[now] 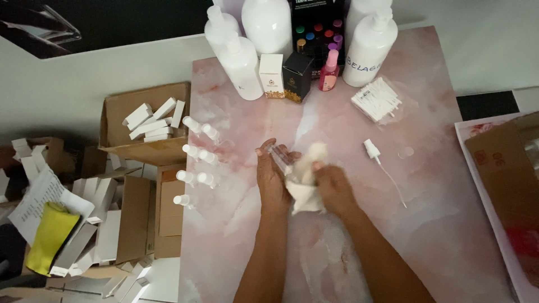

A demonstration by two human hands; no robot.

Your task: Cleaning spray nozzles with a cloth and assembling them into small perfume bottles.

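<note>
1. Forearms enter from 6 o'clock and meet at desk centre. Left hand [272,178] is curled around a small clear bottle [279,155]; right hand [332,185] is clenched on a white cloth [305,179] pressed against that bottle.
2. Bottle: transparent, small, cylindrical, lying tilted in the left palm, no cap visible on it; part hidden by fingers and cloth. Cloth: off-white, crumpled, bunched up at 12 o'clock of the hands and hanging down between them.
3. At 3 o'clock of the hands, apart from them: a white spray pump [373,150] with a long thin dip tube, lying on the desk.
4. At 9 o'clock: capped clear bottles [196,157] lie in a rough column along the desk edge.
5. Desk [438,224]: pink marbled top.
6. At 12 o'clock: large white bottles [241,62], a white carton [272,76], a black carton [296,84], a pink spray bottle [329,72], a pack of cotton swabs [377,100].
7. Floor at 9 o'clock: cardboard box [147,120] holding small white cartons, flat white cartons scattered, a yellow cloth [49,237].
</note>
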